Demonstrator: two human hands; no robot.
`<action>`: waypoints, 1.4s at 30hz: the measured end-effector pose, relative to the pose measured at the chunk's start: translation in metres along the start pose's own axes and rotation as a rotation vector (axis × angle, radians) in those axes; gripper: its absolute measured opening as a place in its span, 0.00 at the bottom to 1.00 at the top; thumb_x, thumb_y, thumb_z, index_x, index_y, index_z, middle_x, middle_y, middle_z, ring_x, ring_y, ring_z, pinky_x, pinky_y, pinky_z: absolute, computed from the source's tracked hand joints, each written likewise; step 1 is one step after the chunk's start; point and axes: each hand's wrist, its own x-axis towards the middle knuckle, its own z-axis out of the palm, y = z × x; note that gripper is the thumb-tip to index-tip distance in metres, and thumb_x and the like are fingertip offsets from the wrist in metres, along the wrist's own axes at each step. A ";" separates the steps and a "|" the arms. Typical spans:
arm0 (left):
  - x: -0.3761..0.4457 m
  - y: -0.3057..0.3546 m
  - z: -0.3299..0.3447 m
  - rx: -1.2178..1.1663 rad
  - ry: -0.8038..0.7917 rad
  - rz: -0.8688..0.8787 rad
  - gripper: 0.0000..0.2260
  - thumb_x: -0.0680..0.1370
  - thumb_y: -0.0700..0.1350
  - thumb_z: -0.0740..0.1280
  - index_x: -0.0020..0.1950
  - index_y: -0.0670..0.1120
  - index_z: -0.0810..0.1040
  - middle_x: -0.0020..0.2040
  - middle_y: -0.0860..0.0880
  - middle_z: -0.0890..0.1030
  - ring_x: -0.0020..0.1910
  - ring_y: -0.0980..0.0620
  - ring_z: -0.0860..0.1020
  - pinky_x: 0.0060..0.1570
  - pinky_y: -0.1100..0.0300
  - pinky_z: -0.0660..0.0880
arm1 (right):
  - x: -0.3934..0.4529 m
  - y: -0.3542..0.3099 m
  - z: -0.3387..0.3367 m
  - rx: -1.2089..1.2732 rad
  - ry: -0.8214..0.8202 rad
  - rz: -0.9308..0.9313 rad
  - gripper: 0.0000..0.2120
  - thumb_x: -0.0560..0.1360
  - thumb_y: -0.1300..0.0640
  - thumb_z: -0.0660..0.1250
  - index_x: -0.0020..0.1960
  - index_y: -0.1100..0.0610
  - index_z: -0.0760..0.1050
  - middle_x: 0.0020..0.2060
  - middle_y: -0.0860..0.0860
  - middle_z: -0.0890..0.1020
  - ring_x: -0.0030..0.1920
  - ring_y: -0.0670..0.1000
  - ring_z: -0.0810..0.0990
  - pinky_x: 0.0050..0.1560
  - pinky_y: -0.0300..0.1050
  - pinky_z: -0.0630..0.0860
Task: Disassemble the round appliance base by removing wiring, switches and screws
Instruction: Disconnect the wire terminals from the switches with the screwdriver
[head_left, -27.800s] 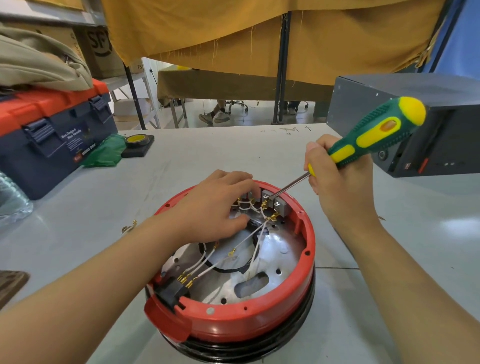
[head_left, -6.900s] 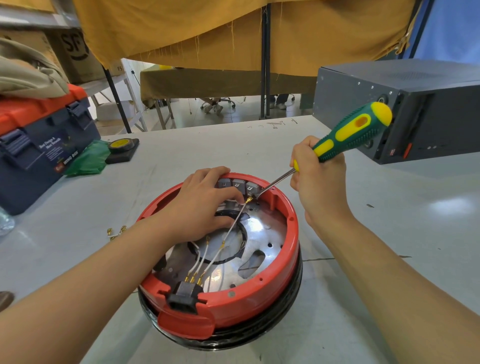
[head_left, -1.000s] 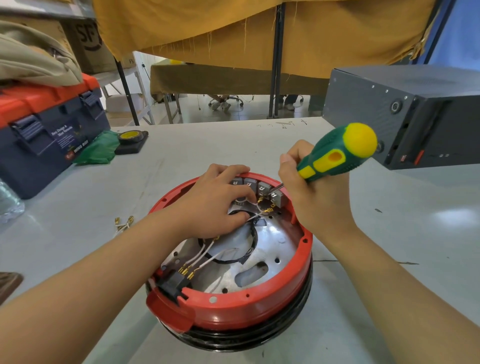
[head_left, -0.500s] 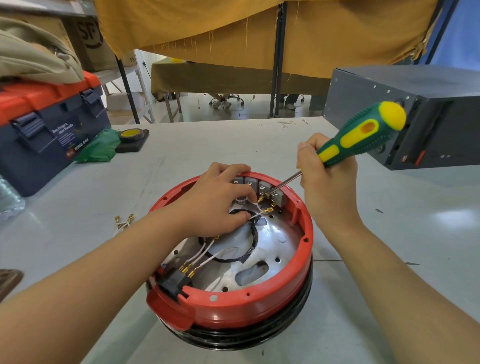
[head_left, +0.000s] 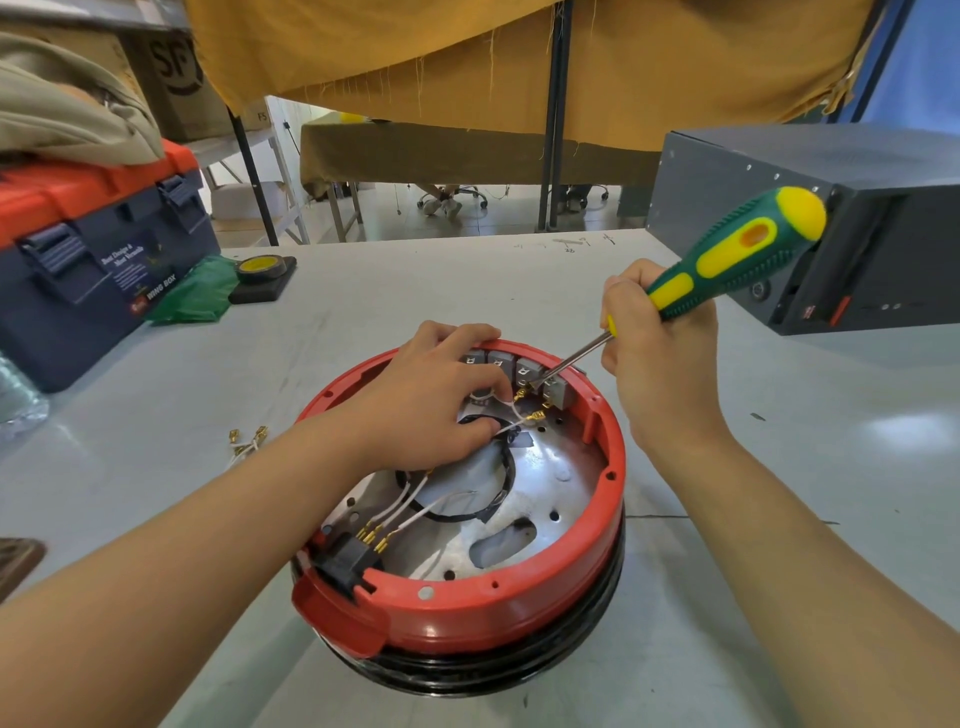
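- The round appliance base (head_left: 467, 597) sits on the bench (head_left: 779, 597) straight ahead of the person, open side up, red rim toward the camera.
- The right hand (head_left: 660, 364) wraps its grip around the green-and-yellow screwdriver (head_left: 727, 265); the shaft slants down and left, its tip at the grey switches (head_left: 524, 370) under the far rim.
- The left hand (head_left: 431, 400) lies inside the base just left of that tip, its grip pinching a white wire (head_left: 511, 413) with brass terminals.
- The screwdriver's long axis points at the terminal; the left hand is nearer.
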 end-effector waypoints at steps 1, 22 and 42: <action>0.000 0.000 0.000 -0.001 0.000 0.000 0.13 0.75 0.54 0.65 0.59 0.59 0.74 0.75 0.54 0.57 0.71 0.48 0.55 0.69 0.52 0.59 | 0.000 0.000 0.000 0.003 0.002 0.003 0.13 0.69 0.59 0.60 0.27 0.51 0.62 0.21 0.43 0.63 0.23 0.42 0.62 0.25 0.30 0.61; 0.000 0.001 0.000 -0.004 0.004 -0.002 0.13 0.75 0.53 0.64 0.59 0.58 0.75 0.75 0.53 0.57 0.70 0.47 0.56 0.69 0.52 0.59 | -0.012 -0.007 0.002 -0.183 -0.091 -0.218 0.14 0.73 0.59 0.60 0.30 0.49 0.64 0.20 0.43 0.68 0.25 0.41 0.69 0.29 0.27 0.63; 0.000 0.004 -0.001 0.020 0.007 -0.015 0.12 0.76 0.53 0.64 0.60 0.57 0.74 0.75 0.53 0.57 0.71 0.47 0.56 0.68 0.54 0.58 | 0.003 -0.001 0.000 0.001 0.004 0.052 0.17 0.68 0.59 0.60 0.22 0.48 0.63 0.21 0.42 0.62 0.23 0.43 0.59 0.25 0.33 0.59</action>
